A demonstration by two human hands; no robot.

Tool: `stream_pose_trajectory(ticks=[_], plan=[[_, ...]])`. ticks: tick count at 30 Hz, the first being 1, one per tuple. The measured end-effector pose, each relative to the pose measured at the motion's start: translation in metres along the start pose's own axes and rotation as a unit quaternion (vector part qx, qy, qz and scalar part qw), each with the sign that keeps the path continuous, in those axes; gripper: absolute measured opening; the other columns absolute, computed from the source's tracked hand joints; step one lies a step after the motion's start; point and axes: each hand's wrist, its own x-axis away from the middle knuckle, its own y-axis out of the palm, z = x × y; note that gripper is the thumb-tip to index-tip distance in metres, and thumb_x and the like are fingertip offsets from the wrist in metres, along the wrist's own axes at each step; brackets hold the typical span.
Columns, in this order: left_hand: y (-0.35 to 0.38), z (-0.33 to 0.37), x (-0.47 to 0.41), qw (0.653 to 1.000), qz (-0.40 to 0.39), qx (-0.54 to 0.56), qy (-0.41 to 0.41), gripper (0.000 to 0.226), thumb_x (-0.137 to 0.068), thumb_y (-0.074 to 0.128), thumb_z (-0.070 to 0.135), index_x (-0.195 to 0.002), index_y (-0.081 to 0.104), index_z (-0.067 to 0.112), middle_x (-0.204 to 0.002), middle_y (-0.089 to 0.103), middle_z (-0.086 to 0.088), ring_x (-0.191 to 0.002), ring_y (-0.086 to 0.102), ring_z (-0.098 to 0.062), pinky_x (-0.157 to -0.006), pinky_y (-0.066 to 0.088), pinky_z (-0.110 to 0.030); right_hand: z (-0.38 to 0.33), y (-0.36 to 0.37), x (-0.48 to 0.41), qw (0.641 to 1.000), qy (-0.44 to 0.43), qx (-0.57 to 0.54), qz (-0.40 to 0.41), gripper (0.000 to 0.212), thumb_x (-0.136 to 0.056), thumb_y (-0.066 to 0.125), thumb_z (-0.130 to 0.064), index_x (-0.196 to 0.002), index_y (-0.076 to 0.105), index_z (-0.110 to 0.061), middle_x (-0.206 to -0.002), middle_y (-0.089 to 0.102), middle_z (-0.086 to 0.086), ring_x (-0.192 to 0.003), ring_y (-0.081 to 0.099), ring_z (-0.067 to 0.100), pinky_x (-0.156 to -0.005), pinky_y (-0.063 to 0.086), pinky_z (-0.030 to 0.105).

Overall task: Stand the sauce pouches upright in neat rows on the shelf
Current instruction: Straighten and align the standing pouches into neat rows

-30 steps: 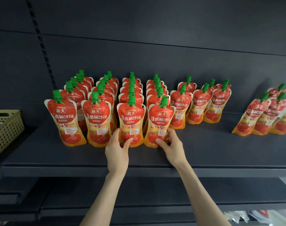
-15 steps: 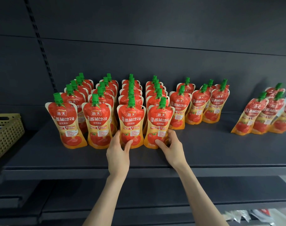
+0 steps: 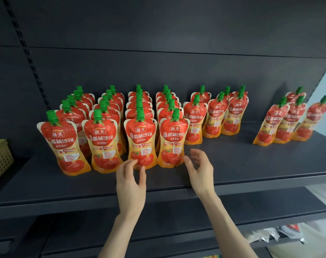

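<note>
Red and orange tomato sauce pouches with green caps stand upright on the dark shelf [image 3: 242, 164]. Several straight rows run front to back at the left and middle. The third front pouch [image 3: 141, 140] and the fourth front pouch [image 3: 172, 140] stand side by side. My left hand [image 3: 130, 181] hovers just in front of the third pouch, fingers relaxed, holding nothing. My right hand [image 3: 200, 168] is beside the fourth pouch's lower right corner, fingers spread, apart from it. Looser pouches [image 3: 194, 121] stand further right, and a separate leaning group [image 3: 287, 120] stands at the far right.
A yellow perforated basket [image 3: 0, 159] sits at the shelf's left end. The dark back panel rises behind the rows. Bare shelf lies between the middle pouches and the far-right group. A lower shelf [image 3: 177, 220] runs beneath, with plastic-wrapped goods at bottom right.
Both hands have let go of the two front pouches and pulled back a little, fingers opening. The view has shifted closer and slightly left.
</note>
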Motion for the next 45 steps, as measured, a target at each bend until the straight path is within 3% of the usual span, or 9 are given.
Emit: stream_pose_trajectory(ticks=[12,18,21,28,31,34,38,41,45], plan=[[0.082,0.088,0.005,0.979,-0.134,0.131,0.084,0.009,-0.087,0.061,0.020,-0.092,0.064,0.015,-0.082,0.066,0.007,-0.075,0.063,-0.004,-0.067,0.051,-0.019,0.024,-0.087,-0.040,0.996,-0.031,0.038,0.069,0.007,-0.091,0.059,-0.016,-0.094,0.063,-0.020,-0.088,0.066,-0.009,-0.085,0.061,0.000,-0.069,0.042,0.003],[0.167,0.119,-0.008,0.992,-0.091,0.079,0.020,0.029,-0.085,0.063,0.016,-0.113,0.056,0.011,-0.107,0.058,-0.003,-0.101,0.058,-0.018,-0.083,0.053,-0.033,0.054,-0.113,-0.111,0.997,-0.058,0.036,0.023,0.007,-0.091,0.058,-0.018,-0.095,0.064,-0.017,-0.090,0.067,-0.007,-0.086,0.061,0.000,-0.069,0.044,0.008],[0.196,0.137,-0.019,0.995,-0.058,0.050,-0.057,0.048,-0.085,0.064,0.020,-0.127,0.044,0.007,-0.127,0.049,-0.013,-0.118,0.050,-0.025,-0.095,0.042,-0.029,0.066,-0.119,-0.149,0.996,-0.074,0.041,-0.016,0.010,-0.091,0.059,-0.020,-0.099,0.063,-0.017,-0.095,0.066,-0.004,-0.086,0.061,0.006,-0.070,0.047,0.015],[0.230,0.151,-0.045,0.985,-0.014,0.028,-0.169,0.078,-0.087,0.060,0.031,-0.146,0.013,0.012,-0.150,0.021,-0.013,-0.139,0.025,-0.026,-0.110,0.031,-0.044,0.085,-0.112,-0.206,0.994,-0.069,-0.002,-0.087,0.050,-0.088,0.060,-0.035,-0.131,0.041,-0.018,-0.130,0.054,-0.003,-0.120,0.051,0.011,-0.097,0.046,0.030],[0.235,0.151,-0.053,0.982,-0.009,0.011,-0.188,0.082,-0.087,0.057,0.037,-0.147,0.006,0.014,-0.152,0.019,-0.011,-0.140,0.022,-0.026,-0.111,0.028,-0.041,0.087,-0.108,-0.219,0.992,-0.066,-0.016,-0.106,0.058,-0.087,0.063,-0.030,-0.136,0.035,-0.017,-0.132,0.052,-0.004,-0.119,0.050,0.008,-0.097,0.045,0.026],[0.235,0.146,-0.060,0.981,-0.011,-0.001,-0.192,0.082,-0.086,0.057,0.040,-0.147,0.008,0.015,-0.150,0.023,-0.009,-0.139,0.022,-0.025,-0.110,0.026,-0.039,0.087,-0.102,-0.231,0.990,-0.054,-0.017,-0.132,0.064,-0.086,0.065,-0.027,-0.139,0.031,-0.015,-0.118,0.053,-0.012,-0.105,0.050,-0.001,-0.082,0.042,0.009],[0.234,0.139,-0.068,0.978,-0.025,0.013,-0.208,0.085,-0.078,0.064,0.047,-0.144,0.020,0.018,-0.145,0.034,-0.005,-0.136,0.027,-0.024,-0.108,0.029,-0.042,0.092,-0.096,-0.235,0.986,-0.050,-0.038,-0.154,0.043,-0.085,0.067,-0.022,-0.123,0.045,-0.023,-0.114,0.056,-0.015,-0.104,0.051,-0.003,-0.091,0.044,0.016],[0.240,0.138,-0.073,0.974,-0.043,0.000,-0.223,0.083,-0.070,0.067,0.056,-0.135,0.034,0.017,-0.134,0.045,-0.005,-0.128,0.038,-0.024,-0.107,0.035,-0.045,0.095,-0.098,-0.237,0.985,-0.048,-0.049,-0.160,0.034,-0.085,0.066,-0.021,-0.110,0.045,-0.033,-0.106,0.057,-0.019,-0.093,0.053,-0.012,-0.084,0.043,0.008],[0.242,0.140,-0.078,0.963,-0.075,0.055,-0.254,0.073,-0.072,0.073,0.047,-0.130,0.036,0.021,-0.120,0.047,0.005,-0.117,0.043,-0.015,-0.095,0.039,-0.032,0.100,-0.104,-0.233,0.986,-0.038,-0.064,-0.152,0.041,-0.089,0.062,-0.020,-0.126,0.045,-0.023,-0.111,0.057,-0.020,-0.101,0.053,-0.009,-0.087,0.042,0.006]])
